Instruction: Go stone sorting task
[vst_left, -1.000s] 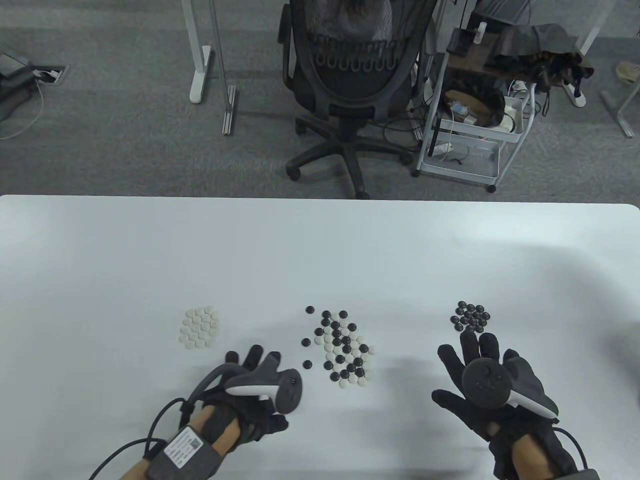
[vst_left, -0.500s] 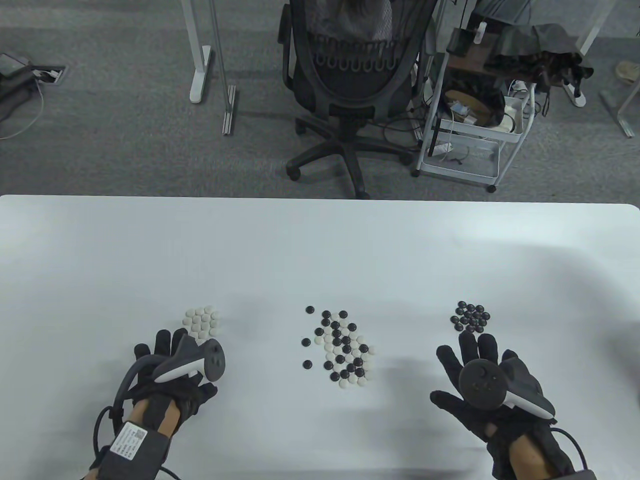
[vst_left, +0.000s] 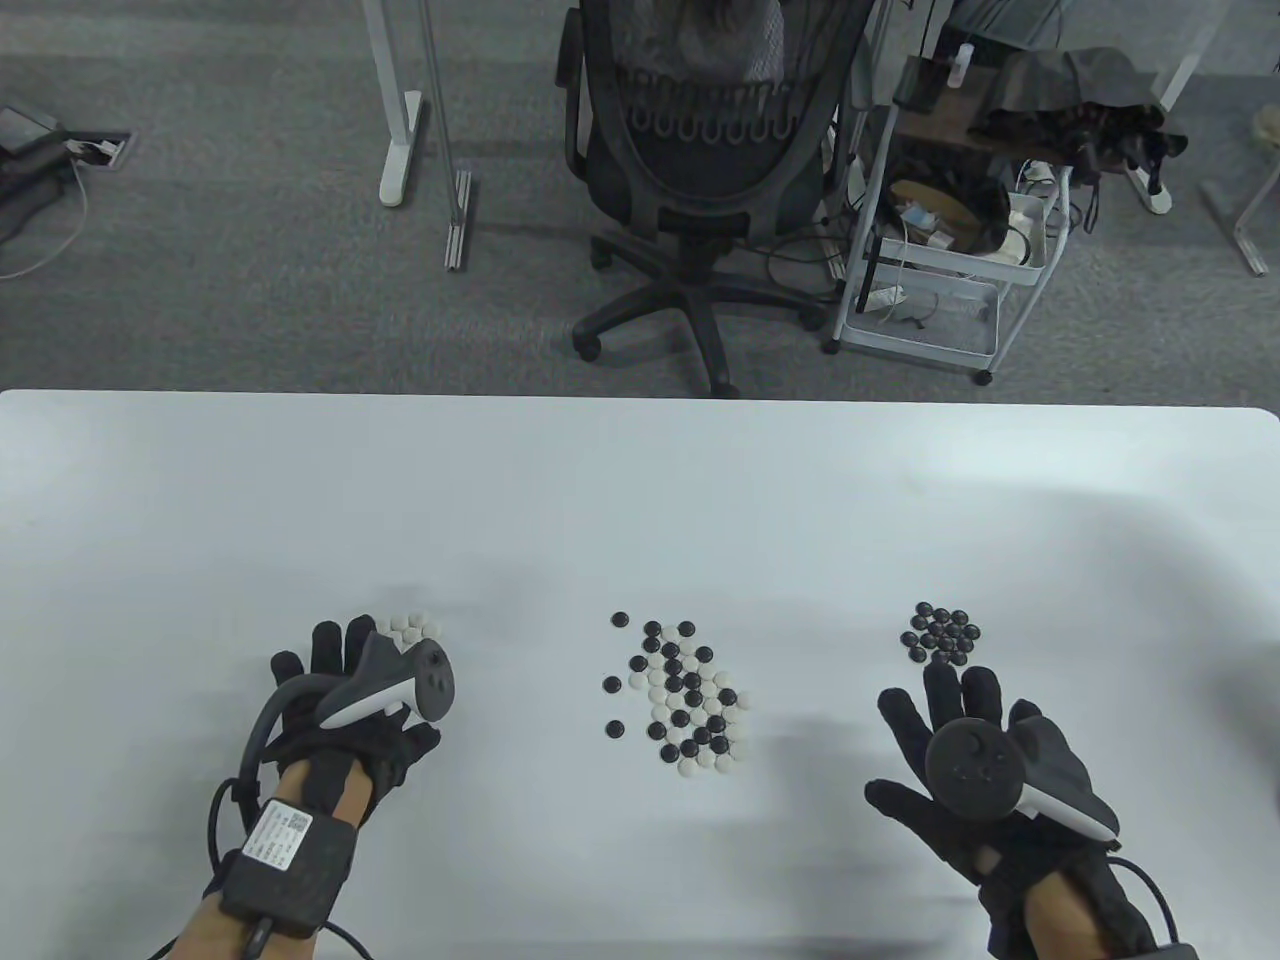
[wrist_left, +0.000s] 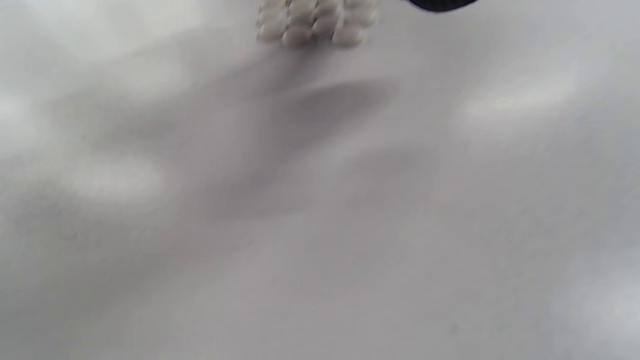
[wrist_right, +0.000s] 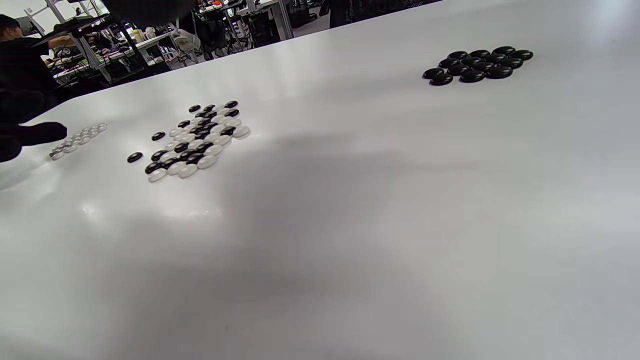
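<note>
Item: white stone group (vst_left: 415, 627), left part of the tabletop (vst_left: 640, 500); our left hand (vst_left: 350, 700) is over its near side, covering most of it. We cannot tell whether the fingers pinch a stone, since the tracker hides them.

Item: mixed pile (vst_left: 685, 700), centre, black and white stones touching, a few black strays beside it.

Item: black stone group (vst_left: 940, 632), right, just beyond our right hand (vst_left: 985, 760), which hovers flat, fingers straight and spread, holding nothing.

Handling note: we judge a white stone is being added. We should set it down touching the group's edge without nudging neighbours, then lift one stone at a time from the pile's rim.
</note>
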